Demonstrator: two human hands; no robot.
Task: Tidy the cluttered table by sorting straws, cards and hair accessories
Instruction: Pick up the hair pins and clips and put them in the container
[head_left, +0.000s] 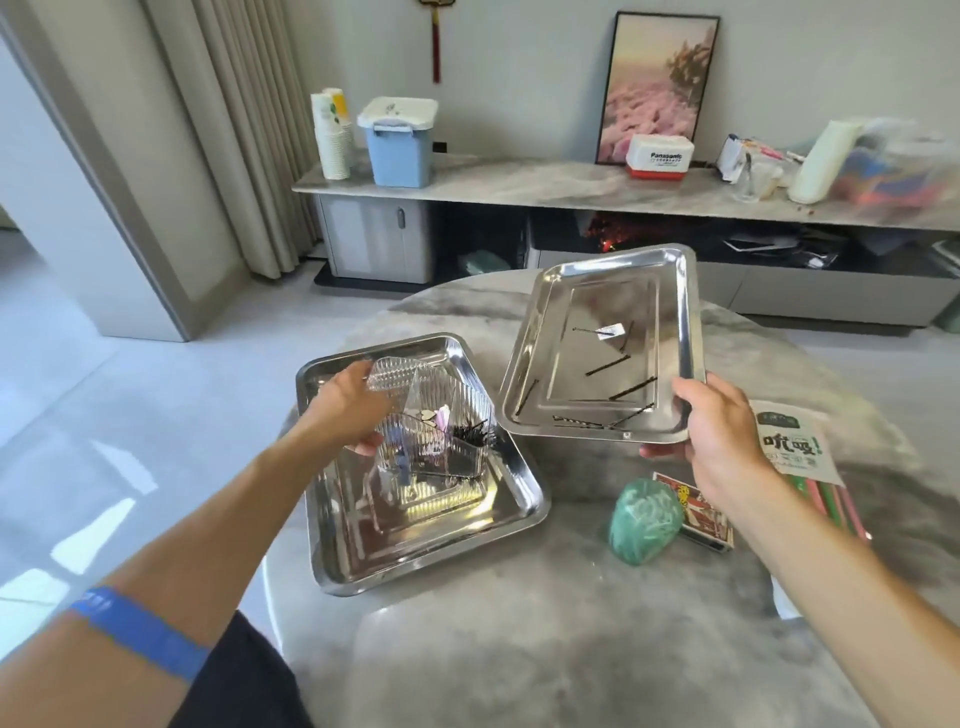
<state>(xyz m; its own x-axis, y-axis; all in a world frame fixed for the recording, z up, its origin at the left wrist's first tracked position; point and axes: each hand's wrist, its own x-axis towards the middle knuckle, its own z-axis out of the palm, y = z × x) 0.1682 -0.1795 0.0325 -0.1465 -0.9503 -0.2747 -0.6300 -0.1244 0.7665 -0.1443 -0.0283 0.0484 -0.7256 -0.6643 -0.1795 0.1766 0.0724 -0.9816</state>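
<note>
My right hand (719, 431) grips the near right corner of a steel tray (680, 312) and holds it tilted above the table. Several black bobby pins (608, 366) lie in it, sliding toward its lower edge. My left hand (345, 402) holds a clear ribbed plastic box (441, 441) with its lid open, standing in a second steel tray (363, 561) on the table. Inside the box are a pile of black pins (470, 434) and small hair clips. A pack of coloured straws (810, 467) and a card box (701, 512) lie at the right.
A green bundle (644, 519) lies beside the card box on the round marble table (519, 649). Behind the table stands a long low cabinet (519, 189) with cups, a blue bin, a framed picture and other clutter.
</note>
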